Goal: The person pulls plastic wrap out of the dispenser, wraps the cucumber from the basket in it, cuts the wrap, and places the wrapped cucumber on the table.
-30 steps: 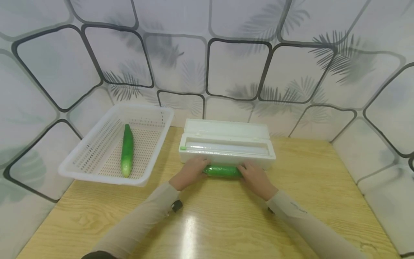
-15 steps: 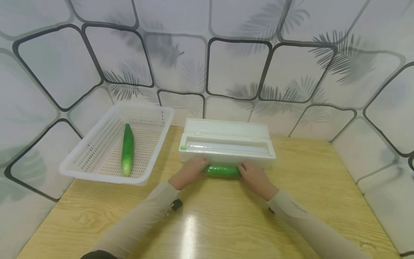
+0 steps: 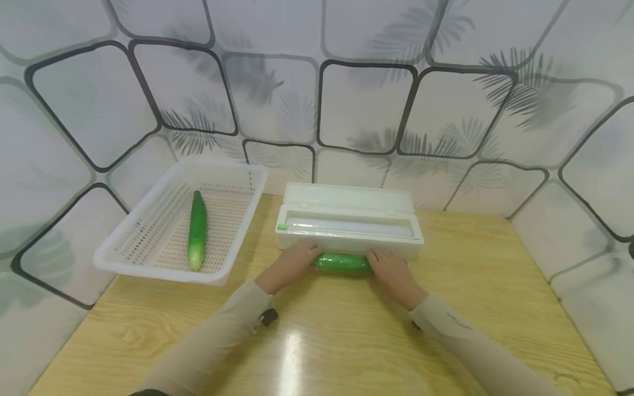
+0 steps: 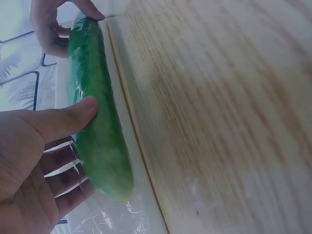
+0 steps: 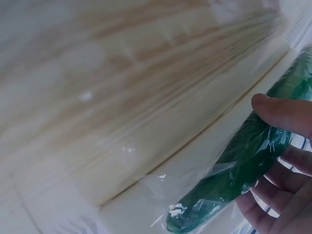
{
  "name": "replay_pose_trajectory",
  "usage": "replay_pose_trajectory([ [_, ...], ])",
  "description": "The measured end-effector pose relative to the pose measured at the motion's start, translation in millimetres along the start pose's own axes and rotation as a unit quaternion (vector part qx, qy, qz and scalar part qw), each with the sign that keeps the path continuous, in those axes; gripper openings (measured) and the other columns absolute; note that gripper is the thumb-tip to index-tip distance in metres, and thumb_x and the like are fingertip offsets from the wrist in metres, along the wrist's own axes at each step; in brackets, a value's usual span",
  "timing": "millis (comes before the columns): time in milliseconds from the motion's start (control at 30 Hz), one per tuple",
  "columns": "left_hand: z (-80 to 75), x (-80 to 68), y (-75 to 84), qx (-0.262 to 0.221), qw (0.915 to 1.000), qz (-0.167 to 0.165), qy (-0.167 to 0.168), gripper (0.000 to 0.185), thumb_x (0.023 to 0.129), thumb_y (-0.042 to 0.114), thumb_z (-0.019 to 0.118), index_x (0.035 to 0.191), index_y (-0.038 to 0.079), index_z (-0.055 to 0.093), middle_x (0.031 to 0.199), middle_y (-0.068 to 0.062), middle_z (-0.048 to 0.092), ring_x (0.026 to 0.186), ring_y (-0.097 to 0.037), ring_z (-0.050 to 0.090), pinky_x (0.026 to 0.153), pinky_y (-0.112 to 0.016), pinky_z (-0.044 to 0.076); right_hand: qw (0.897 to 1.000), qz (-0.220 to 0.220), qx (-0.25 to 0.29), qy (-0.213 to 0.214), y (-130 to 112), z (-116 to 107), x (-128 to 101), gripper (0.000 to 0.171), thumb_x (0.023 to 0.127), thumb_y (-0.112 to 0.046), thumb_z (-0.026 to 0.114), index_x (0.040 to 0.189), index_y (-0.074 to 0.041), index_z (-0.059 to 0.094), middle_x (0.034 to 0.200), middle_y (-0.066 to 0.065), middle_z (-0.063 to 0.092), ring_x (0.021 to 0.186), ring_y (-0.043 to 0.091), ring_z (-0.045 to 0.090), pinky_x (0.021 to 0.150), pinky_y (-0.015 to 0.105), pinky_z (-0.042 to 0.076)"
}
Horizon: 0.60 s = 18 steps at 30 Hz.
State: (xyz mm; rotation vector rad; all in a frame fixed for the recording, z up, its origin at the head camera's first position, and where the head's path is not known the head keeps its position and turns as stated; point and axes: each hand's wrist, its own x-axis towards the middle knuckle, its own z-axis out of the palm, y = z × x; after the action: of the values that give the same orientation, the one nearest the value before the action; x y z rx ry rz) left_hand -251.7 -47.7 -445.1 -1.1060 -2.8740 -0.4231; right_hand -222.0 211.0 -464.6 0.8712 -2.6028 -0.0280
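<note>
Against the white plastic film dispenser [image 3: 349,228], your left hand [image 3: 289,267] and right hand [image 3: 393,273] each grip one end of the green film-wrapped cucumber [image 3: 342,263], lying crosswise.

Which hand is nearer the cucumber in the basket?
Left. The left hand grips the wrapped cucumber on the side toward the basket; the right hand grips its far end, farther from the bare cucumber.

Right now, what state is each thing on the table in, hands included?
Wrapped cucumber: covered in cling film, lying against the dispenser front, held at both ends.
Cling film dispenser: lid open, roll exposed.
Basket: holds one bare cucumber, lying flat.
Left hand: grips the wrapped cucumber's left end.
Right hand: grips its right end.
</note>
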Motion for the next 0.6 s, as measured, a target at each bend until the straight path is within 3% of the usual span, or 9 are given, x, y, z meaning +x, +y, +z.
replay_pose_trajectory([
  [267,-0.4,2.5,2.2,0.032,0.9984,0.017,0.044,0.048,0.069,0.023,0.081,0.111,0.006,0.063,0.105,-0.007,0.056,0.095,-0.019,0.051,0.089,-0.031,0.047,1.000,0.018,0.012,-0.010,0.8,-1.5,0.6,0.034,0.078,-0.006,0.070,0.108,0.001,0.055,0.096,0.010,0.063,0.088,0.024,0.061,0.079,0.036,0.052],
  [600,-1.7,3.7,1.1,0.023,0.9981,0.017,0.053,0.048,0.067,0.008,0.080,0.109,0.005,0.058,0.104,-0.008,0.065,0.097,-0.022,0.062,0.089,-0.033,0.052,0.999,0.012,0.029,0.012,5.1,0.7,0.6,0.040,0.074,-0.006,0.076,0.110,0.003,0.059,0.101,0.015,0.059,0.088,0.025,0.061,0.077,0.035,0.054],
])
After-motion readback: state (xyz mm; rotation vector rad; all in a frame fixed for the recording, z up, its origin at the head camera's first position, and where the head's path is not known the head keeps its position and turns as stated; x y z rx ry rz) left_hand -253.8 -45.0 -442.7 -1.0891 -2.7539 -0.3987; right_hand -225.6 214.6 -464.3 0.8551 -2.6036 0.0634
